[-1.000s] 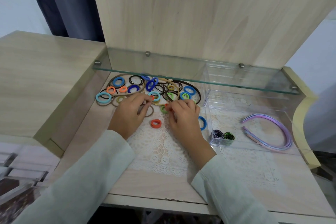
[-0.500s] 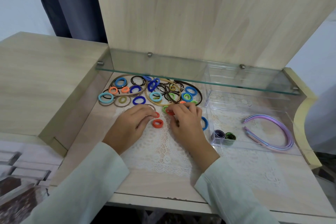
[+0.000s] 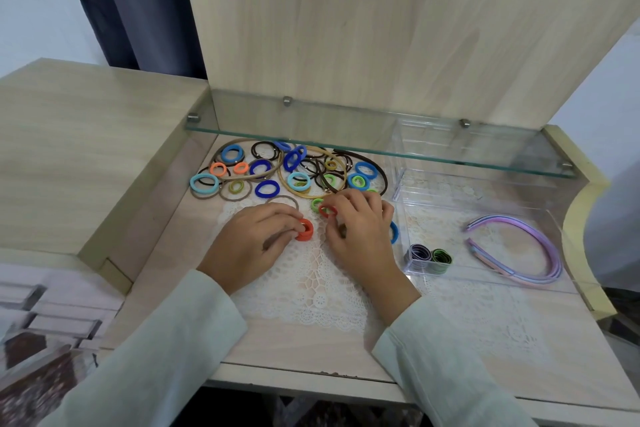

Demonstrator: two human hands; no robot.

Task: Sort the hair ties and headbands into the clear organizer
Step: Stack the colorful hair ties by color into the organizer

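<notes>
At frame centre, the left hand (image 3: pixel 252 243) grips an orange hair tie (image 3: pixel 305 230); the right hand (image 3: pixel 362 236) pinches a red hair tie (image 3: pixel 327 211).

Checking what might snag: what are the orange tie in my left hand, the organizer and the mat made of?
Orange tie: likely matte fabric elastic, thick, no shine.
Organizer: clear hard plastic, see-through, glossy edges.
Mat: white lace, openwork; fibre unclear.

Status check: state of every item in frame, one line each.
Left hand: pinches thick orange hair tie.
Right hand: pinches small red hair tie.
Clear plastic organizer: open-topped, mostly unfilled.
Rolled purple ties and green ties: in organizer's small corner compartment.
Pastel headbands: lying in organizer's large section.
Mixed-colour hair tie pile: loose, unsorted, outside organizer.
</notes>
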